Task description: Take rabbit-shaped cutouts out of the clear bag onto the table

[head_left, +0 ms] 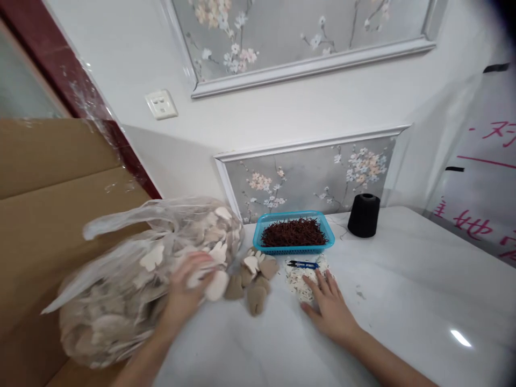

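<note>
My left hand is closed on a pale, rounded fabric piece beside the clear plastic bag, a little blurred by motion. The bag bulges with beige and white soft cut-out pieces. Just right of that hand lies a small heap of brown stuffed fabric pieces, with a white bunny-shaped piece on top. My right hand rests open on the table, fingers spread at the edge of a pile of small whitish scraps. Blue thread snips lie on those scraps.
Behind the scraps stands a blue plastic basket full of dark reddish-brown strands. A cone of black thread is near the wall. A cardboard box borders the white table at left. Handwritten sheets hang at right.
</note>
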A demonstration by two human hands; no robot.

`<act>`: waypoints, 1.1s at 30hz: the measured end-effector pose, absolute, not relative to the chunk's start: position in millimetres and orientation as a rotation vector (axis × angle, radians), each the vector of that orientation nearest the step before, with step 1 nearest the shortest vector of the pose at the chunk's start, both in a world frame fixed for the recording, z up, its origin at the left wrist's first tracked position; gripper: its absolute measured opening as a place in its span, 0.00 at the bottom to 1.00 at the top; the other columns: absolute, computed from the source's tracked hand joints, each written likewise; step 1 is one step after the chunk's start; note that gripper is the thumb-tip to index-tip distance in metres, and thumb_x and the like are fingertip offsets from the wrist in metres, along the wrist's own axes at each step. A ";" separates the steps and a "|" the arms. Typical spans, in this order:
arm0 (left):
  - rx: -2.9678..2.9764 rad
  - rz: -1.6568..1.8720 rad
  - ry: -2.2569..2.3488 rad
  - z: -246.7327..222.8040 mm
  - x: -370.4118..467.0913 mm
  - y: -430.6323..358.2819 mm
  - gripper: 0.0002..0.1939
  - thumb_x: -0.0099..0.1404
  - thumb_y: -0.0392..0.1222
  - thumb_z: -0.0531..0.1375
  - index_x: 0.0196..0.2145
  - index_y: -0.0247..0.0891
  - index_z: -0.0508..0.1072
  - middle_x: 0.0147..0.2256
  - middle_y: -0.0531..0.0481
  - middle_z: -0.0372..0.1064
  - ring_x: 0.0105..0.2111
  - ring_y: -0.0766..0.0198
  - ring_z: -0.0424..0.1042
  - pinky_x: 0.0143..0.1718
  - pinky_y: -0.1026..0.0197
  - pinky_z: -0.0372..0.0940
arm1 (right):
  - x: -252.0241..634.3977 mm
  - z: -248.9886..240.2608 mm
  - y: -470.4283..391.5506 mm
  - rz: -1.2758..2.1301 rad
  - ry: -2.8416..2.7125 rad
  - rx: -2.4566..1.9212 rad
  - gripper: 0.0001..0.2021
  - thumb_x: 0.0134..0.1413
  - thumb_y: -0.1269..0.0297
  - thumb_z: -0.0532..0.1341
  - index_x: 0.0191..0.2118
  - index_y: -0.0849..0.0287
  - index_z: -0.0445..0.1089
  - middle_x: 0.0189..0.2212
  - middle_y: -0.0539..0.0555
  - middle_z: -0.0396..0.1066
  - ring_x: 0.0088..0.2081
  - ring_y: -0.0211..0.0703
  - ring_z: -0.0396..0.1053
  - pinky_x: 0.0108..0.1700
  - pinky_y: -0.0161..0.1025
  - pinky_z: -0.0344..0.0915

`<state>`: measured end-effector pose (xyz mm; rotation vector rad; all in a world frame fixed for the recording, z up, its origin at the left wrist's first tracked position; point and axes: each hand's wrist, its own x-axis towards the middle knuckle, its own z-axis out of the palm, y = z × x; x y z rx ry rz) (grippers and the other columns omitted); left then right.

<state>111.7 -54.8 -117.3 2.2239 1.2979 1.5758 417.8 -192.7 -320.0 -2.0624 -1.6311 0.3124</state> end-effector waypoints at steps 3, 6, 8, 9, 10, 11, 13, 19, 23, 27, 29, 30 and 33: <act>2.530 1.033 1.037 -173.7 166.2 -57.1 0.15 0.59 0.51 0.59 0.37 0.37 0.74 0.42 0.46 0.69 0.45 0.64 0.68 0.49 0.61 0.66 | 420.5 -326.3 -194.0 0.298 -1.641 -2.052 0.30 0.58 0.49 0.53 0.64 0.53 0.53 0.67 0.58 0.36 0.66 0.61 0.25 0.64 0.57 0.39; 2.665 0.743 1.132 -195.4 201.6 -48.5 0.34 0.49 0.54 0.66 0.52 0.38 0.66 0.56 0.41 0.57 0.56 0.55 0.61 0.56 0.53 0.62 | 422.6 -330.4 -197.4 0.209 -1.671 -2.032 0.30 0.58 0.48 0.52 0.63 0.55 0.54 0.67 0.59 0.34 0.66 0.61 0.23 0.64 0.57 0.41; 2.831 0.678 1.089 -190.2 203.6 -48.5 0.41 0.47 0.56 0.67 0.56 0.41 0.62 0.61 0.41 0.50 0.60 0.51 0.54 0.59 0.49 0.58 | 422.2 -334.7 -199.2 0.085 -1.705 -1.989 0.29 0.58 0.49 0.52 0.62 0.56 0.57 0.67 0.60 0.34 0.66 0.62 0.23 0.63 0.57 0.42; 2.914 0.690 1.037 -183.2 198.5 -50.9 0.37 0.50 0.56 0.65 0.56 0.43 0.62 0.61 0.43 0.50 0.60 0.52 0.54 0.60 0.48 0.57 | 421.3 -337.8 -199.7 0.016 -1.721 -1.960 0.28 0.58 0.50 0.53 0.61 0.56 0.59 0.66 0.60 0.35 0.66 0.63 0.24 0.63 0.58 0.43; 2.980 0.744 0.982 -173.9 190.2 -54.0 0.31 0.54 0.55 0.63 0.53 0.44 0.65 0.59 0.45 0.55 0.59 0.54 0.56 0.60 0.50 0.57 | 420.1 -341.4 -199.9 -0.050 -1.735 -1.927 0.27 0.58 0.51 0.53 0.60 0.57 0.60 0.66 0.61 0.36 0.66 0.63 0.25 0.62 0.59 0.44; 3.016 0.842 0.947 -162.9 179.2 -57.0 0.23 0.57 0.54 0.60 0.49 0.43 0.69 0.55 0.47 0.61 0.56 0.58 0.60 0.59 0.52 0.58 | 418.6 -345.4 -199.8 -0.113 -1.744 -1.894 0.26 0.59 0.52 0.53 0.60 0.57 0.61 0.66 0.61 0.37 0.66 0.64 0.26 0.61 0.60 0.46; 2.956 1.129 0.995 -137.5 152.1 -59.3 0.13 0.61 0.50 0.56 0.38 0.40 0.73 0.42 0.48 0.69 0.46 0.64 0.66 0.53 0.58 0.61 | 415.4 -353.6 -199.3 -0.234 -1.753 -1.832 0.23 0.60 0.55 0.51 0.59 0.56 0.63 0.65 0.62 0.39 0.66 0.64 0.28 0.60 0.61 0.49; 2.349 1.129 1.754 -65.9 73.9 -34.7 0.24 0.59 0.60 0.52 0.40 0.37 0.70 0.32 0.50 0.69 0.29 0.68 0.66 0.33 0.65 0.62 | 411.3 -366.5 -199.6 -0.417 -1.776 -1.714 0.21 0.62 0.58 0.49 0.57 0.56 0.65 0.64 0.61 0.42 0.65 0.65 0.34 0.57 0.61 0.55; 2.545 0.219 1.836 -51.4 53.7 -24.8 0.33 0.47 0.60 0.62 0.47 0.38 0.68 0.44 0.46 0.68 0.40 0.58 0.68 0.42 0.60 0.63 | 411.9 -368.5 -200.6 -0.404 -1.781 -1.718 0.21 0.62 0.57 0.49 0.56 0.57 0.65 0.64 0.61 0.45 0.65 0.64 0.35 0.57 0.61 0.55; 2.550 -0.012 1.795 -47.9 48.3 -24.4 0.27 0.47 0.55 0.62 0.42 0.36 0.68 0.43 0.46 0.69 0.42 0.55 0.68 0.44 0.58 0.63 | 412.2 -370.0 -200.0 -0.351 -1.793 -1.765 0.21 0.62 0.56 0.49 0.57 0.55 0.65 0.63 0.62 0.48 0.65 0.62 0.40 0.57 0.58 0.57; 2.536 0.073 1.783 -42.2 48.8 -29.9 0.26 0.49 0.56 0.61 0.43 0.38 0.68 0.43 0.48 0.69 0.41 0.57 0.68 0.41 0.61 0.63 | 412.5 -369.3 -199.6 -0.325 -1.797 -1.789 0.22 0.62 0.56 0.49 0.57 0.55 0.65 0.63 0.62 0.48 0.64 0.63 0.41 0.57 0.58 0.57; 2.522 0.147 1.770 -39.3 51.1 -35.2 0.27 0.49 0.57 0.60 0.43 0.39 0.68 0.44 0.49 0.69 0.41 0.58 0.68 0.41 0.62 0.63 | 412.6 -368.6 -199.4 -0.307 -1.798 -1.801 0.22 0.62 0.56 0.48 0.57 0.55 0.65 0.63 0.62 0.48 0.64 0.62 0.41 0.57 0.58 0.57; 2.445 0.401 1.705 -39.1 71.9 -58.7 0.32 0.50 0.63 0.59 0.47 0.41 0.67 0.48 0.48 0.67 0.42 0.59 0.68 0.40 0.62 0.65 | 412.4 -365.9 -199.2 -0.236 -1.807 -1.834 0.22 0.62 0.55 0.48 0.58 0.55 0.64 0.63 0.60 0.48 0.65 0.61 0.40 0.58 0.58 0.56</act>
